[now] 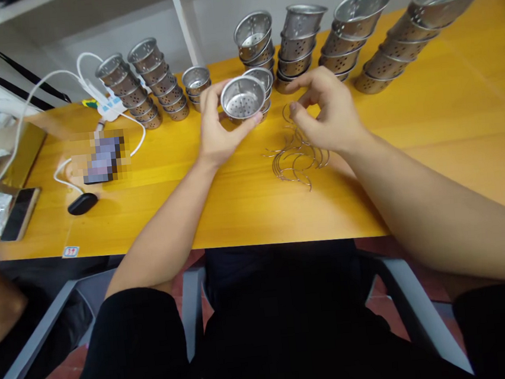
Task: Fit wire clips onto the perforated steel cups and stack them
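Note:
My left hand (pixel 219 124) grips a small perforated metal cup (pixel 242 98) between thumb and fingers, its mouth tilted toward me. Just behind that cup, partly hidden by it, stands a short stack of similar cups (pixel 264 78). To the right, my right hand (pixel 328 111) hovers over the table with its fingers curled. A thin curved wire (pixel 285 115) shows at its thumb tip and appears pinched there. Below this hand lies a loose pile of bent wires (pixel 297 164) on the yellow table (pixel 245 208).
Stacks of perforated cups line the back, including a tall leaning stack (pixel 383 60) at right and another stack (pixel 164 82) at left. A power strip (pixel 110 108), cables, a blurred phone (pixel 104 159), a black oval device (pixel 82 203) and another phone (pixel 20 213) occupy the left.

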`<state>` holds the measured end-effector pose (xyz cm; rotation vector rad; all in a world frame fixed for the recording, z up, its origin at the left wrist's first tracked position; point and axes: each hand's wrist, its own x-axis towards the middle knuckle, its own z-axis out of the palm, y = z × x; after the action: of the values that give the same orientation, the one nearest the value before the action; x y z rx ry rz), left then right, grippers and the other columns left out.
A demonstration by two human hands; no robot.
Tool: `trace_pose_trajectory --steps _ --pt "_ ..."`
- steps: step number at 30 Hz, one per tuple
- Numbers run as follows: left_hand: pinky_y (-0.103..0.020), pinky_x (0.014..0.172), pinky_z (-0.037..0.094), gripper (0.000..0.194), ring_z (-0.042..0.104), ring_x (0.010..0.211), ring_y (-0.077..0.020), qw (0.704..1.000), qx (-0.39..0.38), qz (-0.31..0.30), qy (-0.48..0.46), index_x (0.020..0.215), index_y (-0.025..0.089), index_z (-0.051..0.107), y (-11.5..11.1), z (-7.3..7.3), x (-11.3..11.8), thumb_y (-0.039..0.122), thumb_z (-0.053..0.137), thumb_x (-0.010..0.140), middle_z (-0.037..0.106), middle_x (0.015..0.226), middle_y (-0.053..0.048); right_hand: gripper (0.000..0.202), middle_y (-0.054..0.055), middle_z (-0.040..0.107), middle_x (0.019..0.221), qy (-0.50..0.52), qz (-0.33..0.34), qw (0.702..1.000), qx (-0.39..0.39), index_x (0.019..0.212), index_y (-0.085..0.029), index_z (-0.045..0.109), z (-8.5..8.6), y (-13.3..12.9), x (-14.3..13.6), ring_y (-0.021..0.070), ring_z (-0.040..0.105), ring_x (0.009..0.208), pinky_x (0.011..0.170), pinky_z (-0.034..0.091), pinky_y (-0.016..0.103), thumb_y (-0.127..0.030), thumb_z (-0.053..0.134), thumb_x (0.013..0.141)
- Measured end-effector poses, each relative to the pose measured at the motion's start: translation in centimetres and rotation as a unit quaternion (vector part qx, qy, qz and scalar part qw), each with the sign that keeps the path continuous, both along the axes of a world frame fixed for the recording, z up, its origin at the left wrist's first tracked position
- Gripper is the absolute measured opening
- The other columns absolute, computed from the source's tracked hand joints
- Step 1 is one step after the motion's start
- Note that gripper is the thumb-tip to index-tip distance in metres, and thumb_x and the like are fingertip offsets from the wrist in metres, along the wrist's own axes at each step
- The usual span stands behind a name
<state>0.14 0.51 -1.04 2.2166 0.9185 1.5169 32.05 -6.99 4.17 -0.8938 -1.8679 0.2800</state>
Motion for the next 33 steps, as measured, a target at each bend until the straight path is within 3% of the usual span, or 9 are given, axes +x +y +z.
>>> trace_pose_trajectory --steps 2,4,8,12,17,21,28,33 --pt "-0.056 0.135 0.072 0.104 0.072 0.172 -0.0435 0.998 -0.018 0.041 -0.043 0.175 0.046 0.062 0.9 1.3 -0.5 0.101 0.099 0.095 0.067 0.180 -0.012 0.043 0.015 0.085 0.143 0.006 0.002 1.000 0.002 0.140 -0.036 0.083 -0.2 0.2 0.0 0.0357 0.088 0.091 0.092 0.079 0.068 -0.074 0.083 0.120" --pt "-0.057 0.130 0.074 0.098 0.078 0.162 -0.0413 0.995 -0.049 0.059 -0.063 0.166 0.047 0.065 1.8 2.5 -0.5 0.097 0.105 0.093 0.074 0.176 -0.010 0.044 0.015 0.086 0.146 0.006 0.008 0.999 -0.030 0.139 -0.038 0.082 -0.2 0.0 -0.1 0.0390 0.089 0.098 0.097 0.079 0.071 -0.077 0.084 0.119" --pt "-0.059 0.135 0.073 0.081 0.083 0.153 -0.0355 0.992 -0.081 0.038 -0.090 0.153 0.042 0.065 2.9 4.6 0.6 0.069 0.113 0.094 0.085 0.165 -0.005 0.048 0.013 0.089 0.154 -0.001 0.014 0.994 -0.109 0.143 -0.043 0.082 0.2 -0.6 0.0 0.0487 0.090 0.121 0.113 0.076 0.080 -0.084 0.085 0.116" --pt "-0.067 0.141 0.071 0.074 0.084 0.151 -0.0365 0.988 -0.117 0.033 -0.095 0.147 0.039 0.071 2.1 5.9 2.6 0.059 0.114 0.090 0.090 0.161 -0.004 0.053 0.011 0.092 0.155 -0.006 0.004 0.993 -0.118 0.144 -0.043 0.083 0.2 -0.6 0.3 0.0489 0.089 0.129 0.116 0.077 0.078 -0.089 0.080 0.118" --pt "-0.077 0.143 0.070 0.074 0.084 0.156 -0.0407 0.987 -0.131 0.071 -0.066 0.143 0.049 0.073 1.6 5.2 3.7 0.051 0.118 0.085 0.092 0.162 0.004 0.054 0.011 0.094 0.152 -0.002 0.010 0.992 -0.123 0.145 -0.045 0.086 -0.1 -0.4 0.2 0.0506 0.089 0.132 0.117 0.076 0.081 -0.092 0.074 0.121" --pt "-0.080 0.142 0.071 0.077 0.083 0.159 -0.0441 0.984 -0.146 0.081 -0.056 0.145 0.050 0.072 2.2 4.5 3.7 0.055 0.118 0.084 0.091 0.167 0.003 0.059 0.010 0.095 0.146 -0.011 0.002 0.992 -0.125 0.145 -0.046 0.086 -0.3 -0.3 -0.2 0.0483 0.090 0.126 0.114 0.077 0.079 -0.097 0.072 0.119" --pt "-0.074 0.141 0.073 0.074 0.086 0.157 -0.0410 0.985 -0.149 0.078 -0.029 0.150 0.052 0.070 2.8 3.7 4.1 0.064 0.113 0.091 0.088 0.169 0.001 0.056 0.012 0.097 0.134 -0.006 0.013 0.995 -0.097 0.139 -0.037 0.089 -0.6 0.1 -0.2 0.0480 0.094 0.118 0.108 0.080 0.074 -0.088 0.085 0.116" --pt "-0.071 0.152 0.066 0.076 0.080 0.167 -0.0399 0.987 -0.143 0.069 -0.032 0.155 0.053 0.072 3.7 2.9 4.0 0.075 0.109 0.092 0.086 0.169 -0.005 0.051 0.012 0.097 0.131 -0.014 0.008 0.995 -0.100 0.137 -0.038 0.088 -0.5 -0.1 -0.3 0.0458 0.092 0.117 0.111 0.079 0.071 -0.084 0.084 0.118"
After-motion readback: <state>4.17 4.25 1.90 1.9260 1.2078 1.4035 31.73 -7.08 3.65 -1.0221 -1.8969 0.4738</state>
